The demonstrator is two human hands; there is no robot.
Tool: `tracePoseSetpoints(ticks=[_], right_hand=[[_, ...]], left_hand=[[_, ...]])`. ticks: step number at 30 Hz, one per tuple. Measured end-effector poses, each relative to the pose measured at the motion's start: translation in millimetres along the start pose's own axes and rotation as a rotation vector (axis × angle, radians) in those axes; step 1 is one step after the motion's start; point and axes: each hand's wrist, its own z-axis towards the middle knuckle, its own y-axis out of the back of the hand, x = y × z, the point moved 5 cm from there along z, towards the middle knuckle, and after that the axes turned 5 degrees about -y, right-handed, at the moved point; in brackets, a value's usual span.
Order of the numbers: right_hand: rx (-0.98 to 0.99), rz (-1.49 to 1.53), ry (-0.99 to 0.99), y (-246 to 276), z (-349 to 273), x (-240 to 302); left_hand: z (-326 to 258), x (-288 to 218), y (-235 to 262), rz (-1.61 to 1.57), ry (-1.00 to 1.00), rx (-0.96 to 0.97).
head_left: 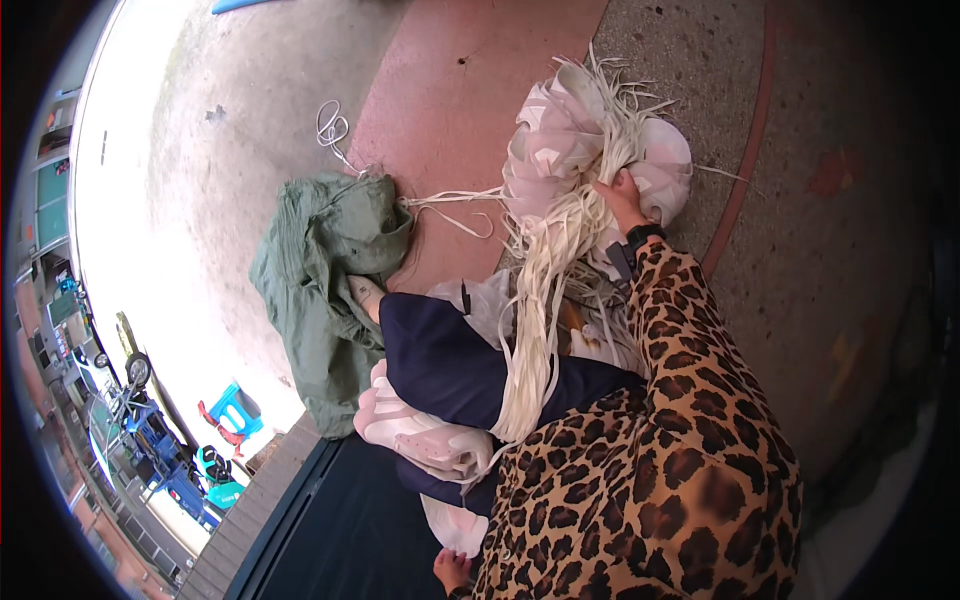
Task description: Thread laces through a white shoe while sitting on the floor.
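My right hand (622,203), with a dark band at the wrist, is closed around a thick bundle of cream-white laces (545,300). The laces trail down across my dark-trousered leg to my lap. Beyond that hand stands a cluster of nested white and pink pieces that look like shoe uppers (553,150). Another rolled stack of shoe uppers (425,430) rests against my leg. Low in the view, my left hand (453,568) is closed at the lower end of a pale shoe upper (455,525); its fingers show only in part.
A crumpled green sack (330,280) lies around my foot, and a thin white cord (332,125) trails past it. A clear plastic bag (485,305) sits by my leg. Farther left are a blue stool (235,410) and a blue vehicle (155,445).
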Motion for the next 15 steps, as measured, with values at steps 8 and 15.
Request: tracePoseSetpoints(ticks=[8, 15], right_hand=[[-0.388, -0.719, -0.106, -37.6, -42.6, 5.7], [-0.271, -0.69, -0.391, -56.0, -29.1, -6.7]], left_hand=[[-1.4, -7.0, -8.3, 0.028, -0.046, 0.093], [-16.1, 12.7, 0.0, 0.201, 0.133, 0.193]])
